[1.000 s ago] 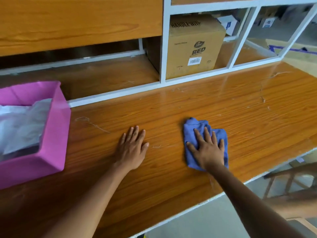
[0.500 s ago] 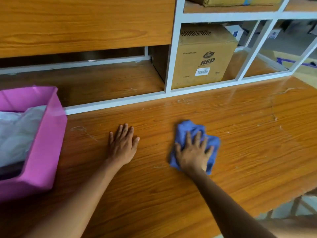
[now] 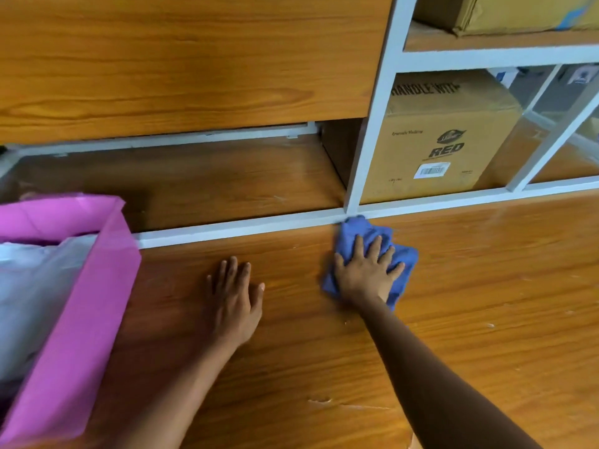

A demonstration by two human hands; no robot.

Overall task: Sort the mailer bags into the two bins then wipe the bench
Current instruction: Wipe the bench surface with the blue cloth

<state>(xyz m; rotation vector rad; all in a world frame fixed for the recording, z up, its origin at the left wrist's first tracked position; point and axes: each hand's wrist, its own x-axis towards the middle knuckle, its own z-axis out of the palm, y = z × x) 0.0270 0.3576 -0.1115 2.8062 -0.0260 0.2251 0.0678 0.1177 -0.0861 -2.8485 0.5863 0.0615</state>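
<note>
My right hand (image 3: 366,273) presses flat on a crumpled blue cloth (image 3: 400,259) on the wooden bench (image 3: 486,286). The cloth's far corner touches the white frame at the back of the bench. My left hand (image 3: 235,296) lies flat on the bench, fingers spread, holding nothing. A pink bin (image 3: 81,325) stands at the left edge of the bench with pale grey and white mailer bags (image 3: 35,296) inside it. Only one bin is in view.
A white shelf frame (image 3: 369,131) rises behind the bench. A cardboard box (image 3: 444,140) marked RED fills the cell behind the cloth, and another box (image 3: 505,11) sits on the shelf above. A wooden panel (image 3: 181,59) closes the upper left.
My right hand has pushed the cloth away from me, from the middle of the bench up to the white back frame. My left hand has stayed flat in place.
</note>
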